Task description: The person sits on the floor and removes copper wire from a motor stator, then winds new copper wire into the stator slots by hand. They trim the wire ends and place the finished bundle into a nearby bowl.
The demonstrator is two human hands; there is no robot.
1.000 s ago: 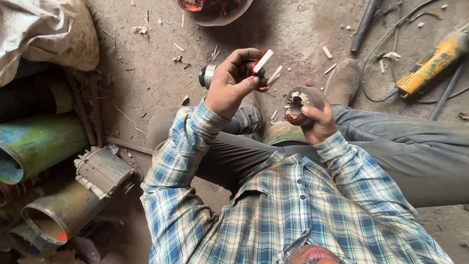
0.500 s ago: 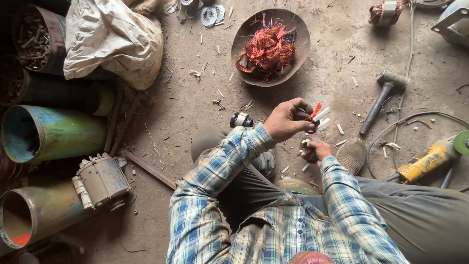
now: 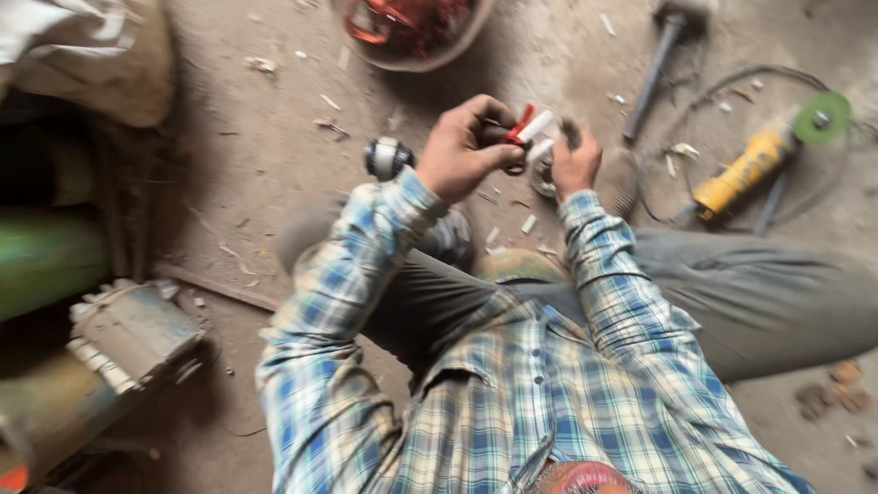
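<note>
My left hand (image 3: 465, 148) is closed around a tool with red and white handles (image 3: 529, 126), held out in front of my chest. Touching it on the right, my right hand (image 3: 578, 163) grips a small round metal part (image 3: 545, 170), which is mostly hidden by the fingers. The tool's tip meets that part, but motion blur hides the exact contact. Both hands hover above the dusty floor, over my bent knees.
A small metal cylinder (image 3: 386, 157) lies left of my left hand. At the top are a bowl of copper wire (image 3: 412, 27) and a hammer (image 3: 654, 64). A yellow angle grinder (image 3: 759, 155) and its cable are at right. A motor housing (image 3: 128, 334), a green pipe (image 3: 41, 261) and a sack (image 3: 82, 55) are at left.
The view has swung and closed in on the hands. Both hands stay together with the tool and the round part still held; the picture is now blurred.
</note>
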